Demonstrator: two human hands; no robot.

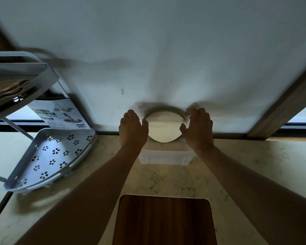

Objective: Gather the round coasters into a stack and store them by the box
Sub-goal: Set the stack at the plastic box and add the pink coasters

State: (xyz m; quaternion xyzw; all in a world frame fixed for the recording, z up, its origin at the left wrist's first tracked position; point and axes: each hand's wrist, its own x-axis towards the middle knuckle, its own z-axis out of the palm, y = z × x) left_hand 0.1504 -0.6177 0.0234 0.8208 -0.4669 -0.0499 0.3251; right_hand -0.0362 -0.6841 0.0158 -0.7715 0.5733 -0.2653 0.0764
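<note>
A stack of round coasters stands on edge against the white wall, behind a clear plastic box on the marble counter. The front coaster is pale cream; a greenish rim shows behind it at the top. My left hand grips the stack's left edge, fingers curled behind it. My right hand holds the right edge, thumb on the front face. The stack's lower part dips behind the box's far rim.
A white perforated corner shelf with a cardboard package behind it stands at the left. A wooden board lies at the counter's near edge. A wooden frame runs up the right side.
</note>
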